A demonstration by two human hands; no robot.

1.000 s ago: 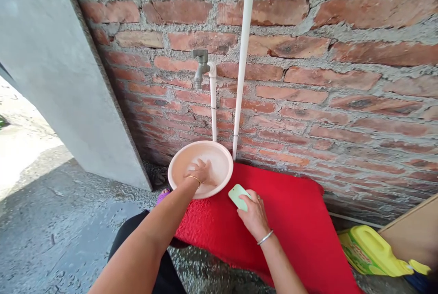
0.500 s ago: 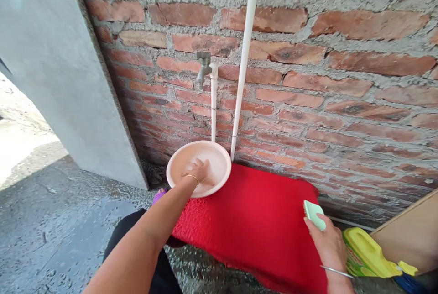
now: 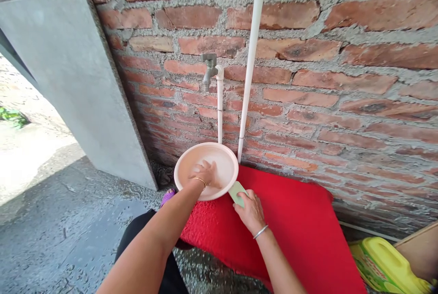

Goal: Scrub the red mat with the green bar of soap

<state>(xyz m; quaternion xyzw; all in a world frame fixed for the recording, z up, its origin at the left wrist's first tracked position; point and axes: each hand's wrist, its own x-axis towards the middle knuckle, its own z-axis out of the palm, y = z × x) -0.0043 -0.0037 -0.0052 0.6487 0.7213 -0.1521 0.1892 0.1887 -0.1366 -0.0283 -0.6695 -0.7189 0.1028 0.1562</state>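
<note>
Left hand: The left hand is held inside the basin, at the centre of the frame, with the fingers spread wide; nothing is seen to be gripped. Whether the basin's bottom is touched cannot be told.
Right hand: A green brush is held by the right hand, right of and below the centre, with the fingers closed around its near end.
Brush: It is held over the red cloth, just beside the basin's lower-right rim; contact with the rim cannot be told, and its underside is hidden.
Basin: It is set at the cloth's far-left end; pale, cloudy liquid seems to be held in it.
Cloth: The lower centre and lower right of the frame are filled by it, spread out flat.
Done so far: Judging by the nap, the right-hand stretch seems to have been smoothed.
Left to do: A rough, ruffled patch is seen below the basin, apparently not yet smoothed; whether the cloth is clean cannot be judged.
Tap: No flow is seen from the tap, above the basin.
Jug: A yellow jug is seen at the lower right.
</note>
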